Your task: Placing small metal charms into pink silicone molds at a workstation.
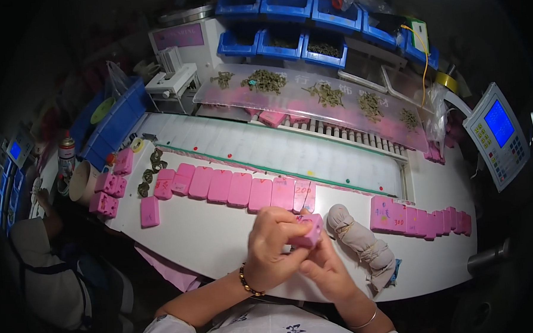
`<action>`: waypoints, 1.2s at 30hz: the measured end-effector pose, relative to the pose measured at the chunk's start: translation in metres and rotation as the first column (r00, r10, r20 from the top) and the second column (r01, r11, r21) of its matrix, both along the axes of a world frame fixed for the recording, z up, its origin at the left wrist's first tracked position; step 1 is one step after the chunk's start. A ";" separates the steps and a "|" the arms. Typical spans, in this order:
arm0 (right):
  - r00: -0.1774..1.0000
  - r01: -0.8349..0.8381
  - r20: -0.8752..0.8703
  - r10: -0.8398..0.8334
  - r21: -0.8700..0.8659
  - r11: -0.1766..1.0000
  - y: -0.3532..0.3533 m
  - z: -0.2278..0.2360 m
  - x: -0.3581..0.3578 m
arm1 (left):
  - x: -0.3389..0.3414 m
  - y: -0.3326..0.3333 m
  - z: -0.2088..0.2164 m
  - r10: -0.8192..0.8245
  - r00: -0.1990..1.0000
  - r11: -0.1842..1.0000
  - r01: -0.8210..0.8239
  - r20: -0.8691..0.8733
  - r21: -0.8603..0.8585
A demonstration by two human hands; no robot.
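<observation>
Across the lower half of the view: white tabletop [201, 246], rounded along the near edge. Beyond it, long white belt [248, 144] with a green border, dotted with small red and green spots. Over the belt's far side, translucent panel [297, 89] bearing large pale characters and several green-brown piles [266, 81]. Behind, two tiers of blue bins [285, 11].

Beside the belt's near border, central row of pink blocks [241, 188], set edge to edge, several marked by hand in red or dark strokes. At right, second row of pink blocks [420, 222], the largest inscribed in blue and red. At far right, tilted keypad unit [497, 135] with lit blue screen. Right of the hands, pale cloth bundle [365, 239], bound at intervals. At upper left, purple sign [180, 36] with lettering.

At centre, left hand [273, 249] and right hand [330, 271], grip of both closed together on one small pink block [309, 231], over the tabletop between central row and cloth bundle. On the left wrist, beaded bracelet [244, 280]; on the right, thin bangle [367, 323]. Smallest, on the held block: dark handwriting, partly covered by fingers.
</observation>
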State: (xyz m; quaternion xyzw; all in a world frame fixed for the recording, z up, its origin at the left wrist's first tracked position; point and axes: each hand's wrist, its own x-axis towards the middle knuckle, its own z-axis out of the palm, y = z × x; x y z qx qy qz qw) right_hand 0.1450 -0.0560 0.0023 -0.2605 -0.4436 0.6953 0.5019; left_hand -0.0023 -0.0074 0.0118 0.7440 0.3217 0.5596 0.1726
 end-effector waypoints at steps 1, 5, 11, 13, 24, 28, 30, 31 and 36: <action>0.997 0.065 -0.032 -0.067 -0.065 0.996 -0.003 -0.001 -0.007 | 0.007 -0.002 -0.003 -0.022 1.000 1.000 0.022 0.003 0.022; 0.956 0.031 -0.271 -0.115 -0.298 0.954 0.004 -0.004 0.003 | 0.011 -0.008 -0.001 -0.144 0.989 0.979 0.146 0.023 -0.145; 0.954 0.007 -0.279 -0.107 -0.337 0.942 0.016 0.001 0.006 | -0.017 -0.018 0.005 -0.193 0.970 0.944 0.224 0.149 -0.240; 0.947 0.057 -0.272 -0.168 -0.373 0.926 0.014 -0.002 0.010 | -0.032 -0.017 0.021 -0.139 0.984 0.972 0.158 0.114 -0.174; 0.940 0.335 0.057 -0.336 -0.335 0.881 0.008 0.004 0.021 | -0.221 0.014 0.049 0.534 0.834 0.840 -0.542 0.141 0.030; 0.915 0.374 0.241 -0.322 -0.213 0.903 0.004 0.002 0.030 | -0.347 0.024 0.075 0.878 0.445 0.439 -0.896 0.177 0.075; 0.902 0.385 0.280 -0.328 -0.181 0.905 -0.003 0.006 0.037 | -0.430 0.035 0.071 0.957 0.267 0.271 -0.962 0.113 -0.021; 0.909 0.337 0.319 -0.269 -0.183 0.924 -0.005 0.006 0.042 | -0.472 0.038 0.063 0.989 0.136 0.143 -0.982 -0.058 0.121; 0.756 0.420 0.571 -0.319 -0.050 0.906 -0.013 -0.023 0.051 | -0.549 0.062 0.028 0.841 0.113 0.161 -0.986 -0.529 0.046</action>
